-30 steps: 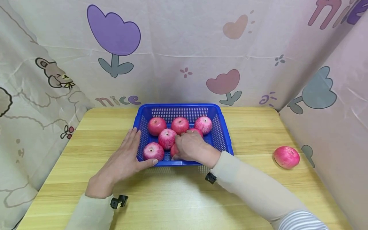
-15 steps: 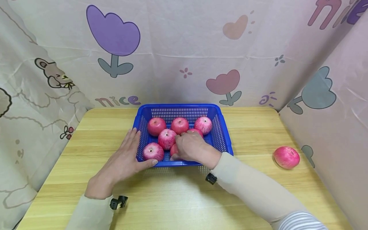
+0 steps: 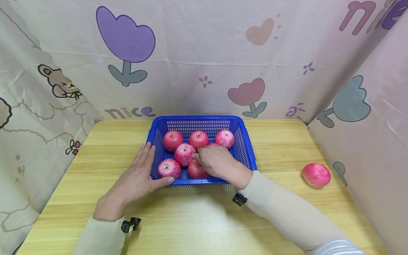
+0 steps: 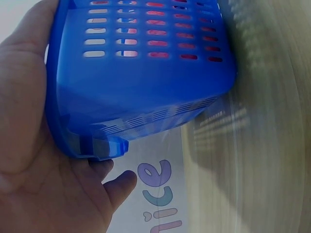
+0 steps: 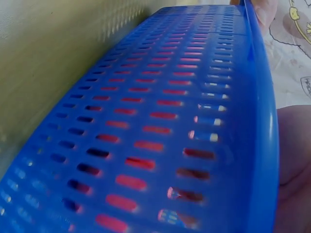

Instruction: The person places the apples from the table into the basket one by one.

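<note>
A blue plastic basket (image 3: pixel 199 118) holds several red apples. My left hand (image 3: pixel 132 184) lies along its left side, fingers straight, with the thumb on the front rim. In the left wrist view, the palm (image 4: pixel 29 184) is against the basket's corner (image 4: pixel 87 111). My right hand (image 3: pixel 223 163) is inside the basket, over its right half. It hovers between a front apple (image 3: pixel 197 169) and a mostly hidden apple (image 3: pixel 216 144) behind it. The thumb is near a middle apple (image 3: pixel 185 155); the other fingertips are hidden. The right wrist view shows mainly the basket's slotted wall (image 5: pixel 160 116).
One more apple (image 3: pixel 316 175) lies apart on the right side of the wooden table (image 3: pixel 191 219). A printed curtain (image 3: pixel 191 42) stands behind the table and at both sides. Small black wrist cameras sit at both sleeves.
My right hand has lifted its thumb from the front apple and shifted slightly right, so more of that apple shows. The left hand stays at the basket's side.
</note>
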The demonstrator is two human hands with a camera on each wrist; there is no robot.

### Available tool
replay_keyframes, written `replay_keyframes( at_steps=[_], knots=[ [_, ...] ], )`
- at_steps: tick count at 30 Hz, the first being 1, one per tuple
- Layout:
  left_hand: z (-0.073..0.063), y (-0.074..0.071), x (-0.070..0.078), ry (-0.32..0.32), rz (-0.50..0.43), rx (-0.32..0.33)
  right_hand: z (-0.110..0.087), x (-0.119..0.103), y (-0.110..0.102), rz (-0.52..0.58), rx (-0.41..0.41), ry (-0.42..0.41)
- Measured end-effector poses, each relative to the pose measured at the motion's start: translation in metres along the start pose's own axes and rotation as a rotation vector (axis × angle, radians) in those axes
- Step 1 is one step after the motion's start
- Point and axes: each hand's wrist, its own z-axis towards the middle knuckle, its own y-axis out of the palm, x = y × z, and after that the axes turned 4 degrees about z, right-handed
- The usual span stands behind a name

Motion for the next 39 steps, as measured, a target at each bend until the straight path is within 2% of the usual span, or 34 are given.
replay_keyframes(
  at_steps=[11,21,28,39],
  knots=[
    [0.0,0.0,0.001,-0.003,0.003,-0.004,-0.018,0.021,-0.006,0.147,0.132,0.015],
    [-0.001,0.0,0.0,-0.007,-0.002,-0.005,-0.03,0.038,-0.006,0.185,0.244,0.06],
    [0.0,0.001,0.001,-0.013,-0.007,-0.004,-0.037,0.044,-0.005,0.16,0.298,0.093],
    [0.0,0.002,0.0,-0.004,-0.001,0.0,-0.058,0.069,-0.004,0.09,0.388,0.086]
  ],
)
